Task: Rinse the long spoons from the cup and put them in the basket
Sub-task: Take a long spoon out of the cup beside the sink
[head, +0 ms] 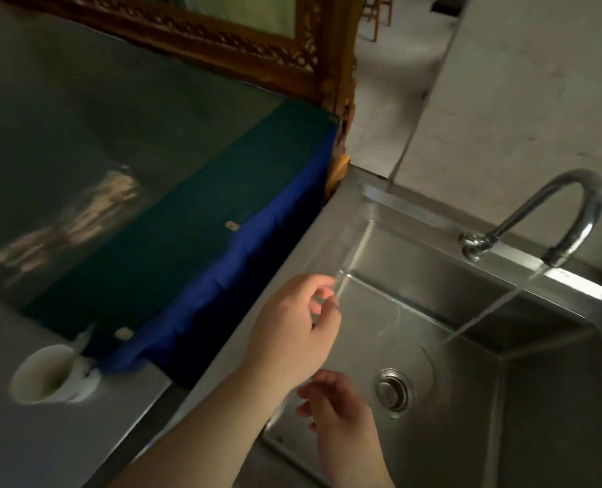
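Pinching a thin, blurry long spoon [354, 248] with the left hand [292, 332], thumb and first fingers closed on its end, over the left edge of the sink [539, 399]; right hand [338, 410] just below, fingers loosely curled, holding nothing; water [486, 311] running from the tap [570, 209], not touching the spoon; white cup [51, 376] on the counter, well left, something pale sticking out, too blurry to tell.

head view looks steeply down, close over the sink [415, 241] corner.
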Available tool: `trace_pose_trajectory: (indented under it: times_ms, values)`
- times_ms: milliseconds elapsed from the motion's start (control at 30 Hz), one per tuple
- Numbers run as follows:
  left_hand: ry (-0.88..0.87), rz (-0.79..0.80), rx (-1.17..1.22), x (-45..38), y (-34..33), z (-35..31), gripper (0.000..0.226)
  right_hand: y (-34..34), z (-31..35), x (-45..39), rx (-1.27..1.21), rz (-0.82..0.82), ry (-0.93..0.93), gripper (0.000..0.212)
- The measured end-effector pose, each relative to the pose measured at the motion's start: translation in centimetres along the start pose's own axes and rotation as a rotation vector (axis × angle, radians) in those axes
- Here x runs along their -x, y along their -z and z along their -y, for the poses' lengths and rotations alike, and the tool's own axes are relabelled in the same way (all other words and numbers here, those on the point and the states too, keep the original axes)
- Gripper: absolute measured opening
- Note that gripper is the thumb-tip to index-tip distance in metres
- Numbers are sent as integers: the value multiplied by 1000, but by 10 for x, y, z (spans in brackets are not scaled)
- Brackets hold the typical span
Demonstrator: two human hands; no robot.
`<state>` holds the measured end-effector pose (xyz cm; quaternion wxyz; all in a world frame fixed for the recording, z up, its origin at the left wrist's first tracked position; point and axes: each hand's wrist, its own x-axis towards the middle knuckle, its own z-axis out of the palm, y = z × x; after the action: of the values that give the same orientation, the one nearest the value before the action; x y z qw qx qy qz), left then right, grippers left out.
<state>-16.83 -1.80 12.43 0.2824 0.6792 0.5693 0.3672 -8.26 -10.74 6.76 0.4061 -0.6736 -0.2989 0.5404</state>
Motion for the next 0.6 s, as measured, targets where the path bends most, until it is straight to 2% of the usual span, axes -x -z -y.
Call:
trace_pose_trajectory:
  times_ms: [233,300,500,600]
  values:
    - [72,-205,-15,72,130,50,26,-89,25,45,246,150,255,30]
    - [110,-284,-45,97,165,69,22,-117,28,54,298,187,305,26]
    - [315,-470,-87,150,223,140,16,-175,31,56,290,190,259,13]
    - [447,-548,-15,168,228,178,24,-188,36,51,280,212,220,21]
